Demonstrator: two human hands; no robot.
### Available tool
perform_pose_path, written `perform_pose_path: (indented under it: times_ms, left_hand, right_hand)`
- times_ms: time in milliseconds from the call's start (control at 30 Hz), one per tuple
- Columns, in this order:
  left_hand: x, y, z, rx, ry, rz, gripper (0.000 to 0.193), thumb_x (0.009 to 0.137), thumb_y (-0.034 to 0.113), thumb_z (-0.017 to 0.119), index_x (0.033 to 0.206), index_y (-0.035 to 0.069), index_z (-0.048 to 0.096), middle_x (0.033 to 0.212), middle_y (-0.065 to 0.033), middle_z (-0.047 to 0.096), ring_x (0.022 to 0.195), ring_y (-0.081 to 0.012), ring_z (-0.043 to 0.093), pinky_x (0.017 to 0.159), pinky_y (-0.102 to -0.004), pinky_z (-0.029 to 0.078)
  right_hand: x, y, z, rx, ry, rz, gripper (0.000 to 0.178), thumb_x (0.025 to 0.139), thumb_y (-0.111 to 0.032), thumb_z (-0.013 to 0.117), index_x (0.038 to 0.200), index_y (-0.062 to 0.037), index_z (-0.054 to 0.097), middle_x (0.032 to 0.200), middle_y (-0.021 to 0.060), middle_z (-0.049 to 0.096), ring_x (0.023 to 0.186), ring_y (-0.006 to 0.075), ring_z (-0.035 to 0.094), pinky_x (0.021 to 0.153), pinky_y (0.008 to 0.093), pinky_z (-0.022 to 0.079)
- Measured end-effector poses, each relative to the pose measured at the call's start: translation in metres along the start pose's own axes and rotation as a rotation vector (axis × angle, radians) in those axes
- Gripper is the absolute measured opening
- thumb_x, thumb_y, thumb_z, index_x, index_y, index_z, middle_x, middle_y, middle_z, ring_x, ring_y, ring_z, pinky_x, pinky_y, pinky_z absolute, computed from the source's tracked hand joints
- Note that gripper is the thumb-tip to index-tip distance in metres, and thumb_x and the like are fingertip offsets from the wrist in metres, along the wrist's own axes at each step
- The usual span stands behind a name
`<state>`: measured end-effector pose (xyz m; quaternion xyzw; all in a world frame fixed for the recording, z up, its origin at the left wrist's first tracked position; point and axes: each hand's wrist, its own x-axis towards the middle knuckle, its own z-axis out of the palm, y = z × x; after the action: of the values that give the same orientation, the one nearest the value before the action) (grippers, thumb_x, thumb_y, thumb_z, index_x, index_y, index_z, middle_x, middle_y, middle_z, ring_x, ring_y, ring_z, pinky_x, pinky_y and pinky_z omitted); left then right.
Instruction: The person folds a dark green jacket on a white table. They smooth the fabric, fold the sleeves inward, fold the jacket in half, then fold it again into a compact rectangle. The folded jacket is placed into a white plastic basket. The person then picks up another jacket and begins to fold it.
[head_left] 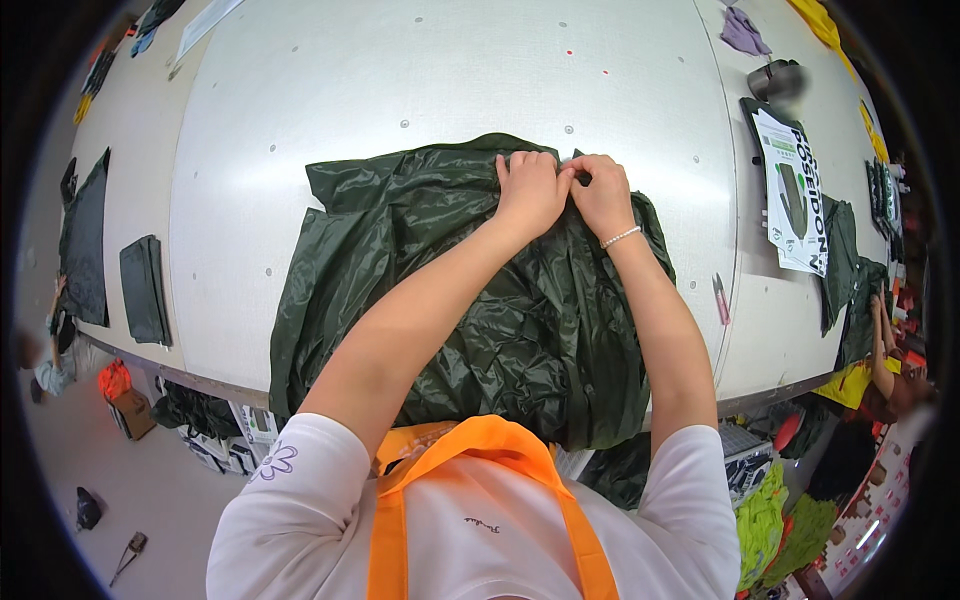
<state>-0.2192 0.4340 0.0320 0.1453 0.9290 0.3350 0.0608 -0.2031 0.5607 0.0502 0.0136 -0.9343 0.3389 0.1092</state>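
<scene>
A dark green, shiny waterproof garment (450,300) lies spread and crumpled on the table before me, its near part hanging over the front edge. At its far edge, right of the middle, my two hands work close together. My left hand (533,192) has its fingers bent over the fabric and closed on it. Beside it, almost touching, my right hand (602,192) pinches the same garment between thumb and fingers, a beaded bracelet at its wrist. The exact bit of cloth between the fingertips is too small to make out.
Thread snips (721,299) with reddish handles lie to the right. Printed sheets (790,190) and a dark cup-like object (775,80) stand beyond. A folded dark green piece (146,290) rests at left. People work at both sides.
</scene>
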Motion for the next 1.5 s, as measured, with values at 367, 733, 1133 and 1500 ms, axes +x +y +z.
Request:
perform_pose_path:
  times_ms: [367,733,1133,1500]
  left_hand:
    - [0.003,-0.008,-0.012,-0.149,0.072,0.023,0.021,0.085,0.027,0.060,0.075,0.009,0.063,0.073,-0.0044,0.060,0.086,-0.0240,0.055,0.093,-0.0418,0.033]
    - [-0.023,-0.033,-0.081,0.095,0.207,0.095,0.016,0.083,0.017,0.061,0.075,0.003,0.061,0.078,-0.0116,0.061,0.084,-0.0320,0.056,0.073,-0.0415,0.045]
    - [-0.021,-0.007,-0.071,0.129,0.186,-0.004,0.016,0.084,0.019,0.058,0.081,0.003,0.061,0.077,-0.0142,0.062,0.080,-0.0328,0.059,0.069,-0.0438,0.048]
    - [-0.033,-0.054,-0.065,0.273,0.257,-0.055,0.013,0.084,0.015,0.059,0.082,0.002,0.059,0.084,-0.0126,0.060,0.085,-0.0330,0.056,0.072,-0.0424,0.047]
  right_hand:
    - [0.003,0.002,-0.009,-0.090,-0.013,-0.185,0.010,0.070,-0.008,0.072,0.076,-0.0060,0.065,0.078,0.0067,0.062,0.083,0.0266,0.057,0.075,0.0367,0.045]
    - [0.002,0.004,-0.013,-0.084,0.015,-0.140,0.009,0.071,-0.009,0.072,0.076,-0.0076,0.065,0.078,0.0044,0.063,0.082,0.0247,0.057,0.074,0.0360,0.044]
    - [-0.001,-0.046,-0.003,-0.154,0.092,-0.313,0.010,0.072,-0.012,0.070,0.081,-0.0100,0.065,0.091,0.0012,0.061,0.091,0.0225,0.055,0.081,0.0373,0.041]
    - [-0.007,-0.037,0.029,-0.241,-0.036,-0.313,0.003,0.076,-0.012,0.066,0.078,-0.0097,0.066,0.083,0.0018,0.060,0.088,0.0210,0.055,0.079,0.0350,0.041]
